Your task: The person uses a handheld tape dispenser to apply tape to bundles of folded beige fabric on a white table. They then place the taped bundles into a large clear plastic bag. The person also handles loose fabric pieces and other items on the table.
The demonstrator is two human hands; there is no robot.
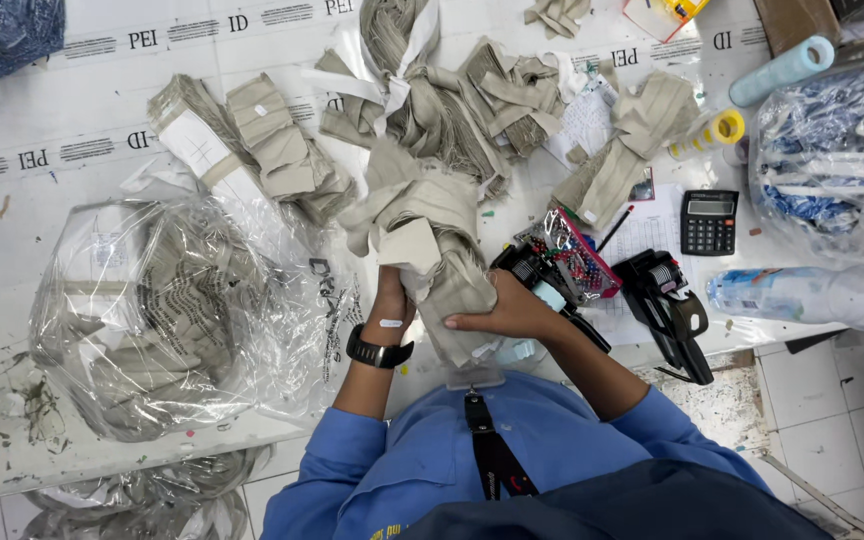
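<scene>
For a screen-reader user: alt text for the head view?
Both hands, left hand and right hand, grip a bundle of beige fabric strips over a white table, with a clear plastic bag and calculator nearby.

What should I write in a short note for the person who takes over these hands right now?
Left hand: wears a black watch, grips the beige fabric bundle from the left.
Right hand: fingers wrapped over the same bundle.
Done: several tied beige stacks lie on the table.
Left: loose beige pieces remain. Clear plastic bag on the left, labelling gun and calculator on the right.
</scene>
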